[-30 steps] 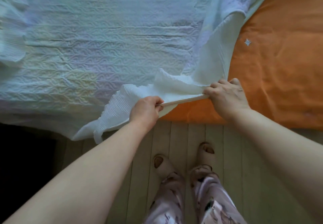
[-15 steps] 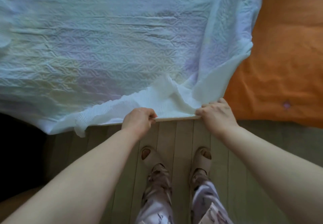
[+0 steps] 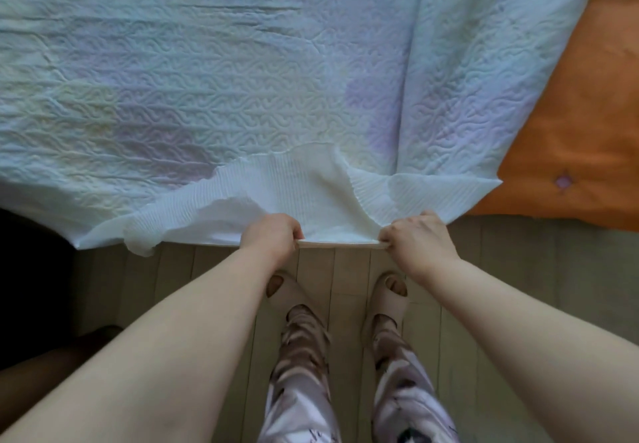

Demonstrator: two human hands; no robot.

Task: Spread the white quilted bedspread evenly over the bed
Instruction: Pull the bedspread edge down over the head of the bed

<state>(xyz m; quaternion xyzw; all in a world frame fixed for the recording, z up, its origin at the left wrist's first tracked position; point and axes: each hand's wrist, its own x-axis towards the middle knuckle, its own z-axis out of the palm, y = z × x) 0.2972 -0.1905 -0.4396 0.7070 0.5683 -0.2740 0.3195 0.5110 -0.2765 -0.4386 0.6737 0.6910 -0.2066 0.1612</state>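
Clamping left hand (image 3: 271, 235) and right hand (image 3: 420, 240) grips on the bedspread (image 3: 242, 79) hem at lower centre; covering most already, leaving the orange sheet (image 3: 570, 114) bare at right

White quilted bedspread (image 3: 221, 90), wavy stitched pattern and pleated frill along the hem, spread mostly flat across the bed (image 3: 574, 107), lightly creased, with one long fold running toward the bed's near edge. Skewed at the right, leaving an orange strip of the bed's right side bare, pointed corner lying on the orange close to the near edge. Hem bunched and turned over at the middle of the near edge, gripped there by left hand (image 3: 271, 235) and right hand (image 3: 418, 242), stretched taut between them just past that edge.
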